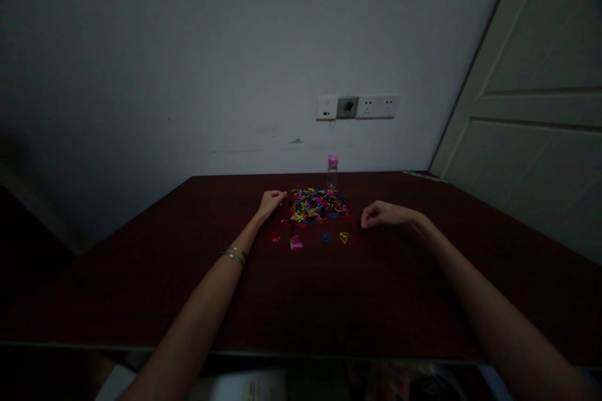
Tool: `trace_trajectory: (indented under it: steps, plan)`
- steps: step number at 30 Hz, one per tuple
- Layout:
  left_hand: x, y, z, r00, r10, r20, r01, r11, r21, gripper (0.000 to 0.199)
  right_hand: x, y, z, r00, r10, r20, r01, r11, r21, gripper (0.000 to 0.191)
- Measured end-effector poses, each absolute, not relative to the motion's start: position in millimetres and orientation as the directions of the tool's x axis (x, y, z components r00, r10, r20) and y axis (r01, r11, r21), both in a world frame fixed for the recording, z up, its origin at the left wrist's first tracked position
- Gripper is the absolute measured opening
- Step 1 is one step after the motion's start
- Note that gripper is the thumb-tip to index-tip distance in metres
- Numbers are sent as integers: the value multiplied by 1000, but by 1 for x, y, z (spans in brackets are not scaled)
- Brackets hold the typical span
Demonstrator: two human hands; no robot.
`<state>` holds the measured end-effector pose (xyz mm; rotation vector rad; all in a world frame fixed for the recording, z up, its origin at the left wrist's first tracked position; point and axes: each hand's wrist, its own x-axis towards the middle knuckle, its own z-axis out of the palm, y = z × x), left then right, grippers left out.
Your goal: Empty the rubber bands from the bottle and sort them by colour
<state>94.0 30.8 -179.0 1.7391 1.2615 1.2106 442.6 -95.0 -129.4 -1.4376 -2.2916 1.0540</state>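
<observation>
A pile of small coloured loops that look like rubber bands (317,203) is spread on the dark red-brown table. At the pile's left edge is my left hand (271,202), its fingers bent and drawn together; anything between them is too small to make out. To the right of the pile, apart from it, my right hand (380,213) is curled with its fingertips turned down, hiding whatever they may hold. In front of the pile lie separate little groups: red loops (275,237), pink loops (296,242), blue loops (326,238) and yellow loops (344,237).
Behind the pile stands a clear bottle with a pink cap (332,163), close to the wall. Sockets and a switch (356,107) are set in the wall above it. A pale panelled door (540,106) stands to the right. Items on a shelf (244,385) show below the table's front edge.
</observation>
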Motion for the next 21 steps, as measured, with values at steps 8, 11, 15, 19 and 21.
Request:
trace_trajectory:
  steps: [8,11,15,19,21]
  plan:
    - [93,32,-180,131,946,296,348,-323,880,39,434,-95,-137,-484,848,-217,701,227,-676,27]
    - [93,34,-180,131,946,296,342,-324,882,38,435,-93,-139,-463,876,-137,674,248,-696,26]
    - [94,34,-178,148,946,290,314,-323,893,38,439,-83,-151,-274,959,76,657,244,-714,30]
    - [95,31,-175,143,947,289,303,-319,898,37,442,-74,-168,-132,968,215,698,245,-673,35]
    - [95,30,-175,142,946,290,302,-321,898,36,442,-72,-174,-141,959,246,724,270,-635,34]
